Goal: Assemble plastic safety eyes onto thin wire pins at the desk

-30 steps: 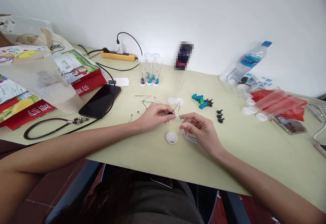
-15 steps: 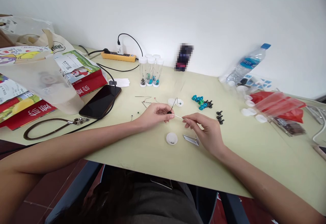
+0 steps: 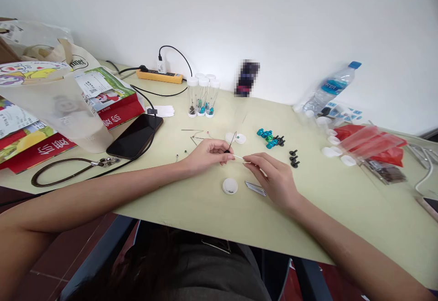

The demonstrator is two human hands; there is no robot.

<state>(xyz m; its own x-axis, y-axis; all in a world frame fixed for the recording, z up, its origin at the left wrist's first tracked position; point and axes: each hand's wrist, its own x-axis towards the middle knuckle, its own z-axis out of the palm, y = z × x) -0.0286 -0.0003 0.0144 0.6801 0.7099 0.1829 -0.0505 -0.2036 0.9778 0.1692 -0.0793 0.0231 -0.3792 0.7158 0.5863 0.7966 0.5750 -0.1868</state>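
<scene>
My left hand (image 3: 208, 153) pinches one end of a thin metal pin (image 3: 237, 157) with a small dark bead on it, just above the pale green table (image 3: 205, 200). My right hand (image 3: 270, 175) meets the pin's other end, fingertips closed on its tip. Below the hands lie a small white cap holding tiny beads (image 3: 230, 185) and a bundle of metal pins (image 3: 255, 188). Blue-green beads (image 3: 268, 137) and black beads (image 3: 294, 158) sit just beyond my right hand. Loose bent pins (image 3: 193, 134) lie behind my left hand.
Three capped clear vials (image 3: 202, 96) stand at the back by an orange power strip (image 3: 159, 75). A black phone (image 3: 135, 135) with a cable, printed boxes (image 3: 51, 123) and a bag fill the left. A water bottle (image 3: 330, 89), white caps and red plastic bags (image 3: 372, 141) lie right.
My right hand has slid slightly left along the pin toward my left hand. The bent wire seen a second ago between the hands no longer stands up there.
</scene>
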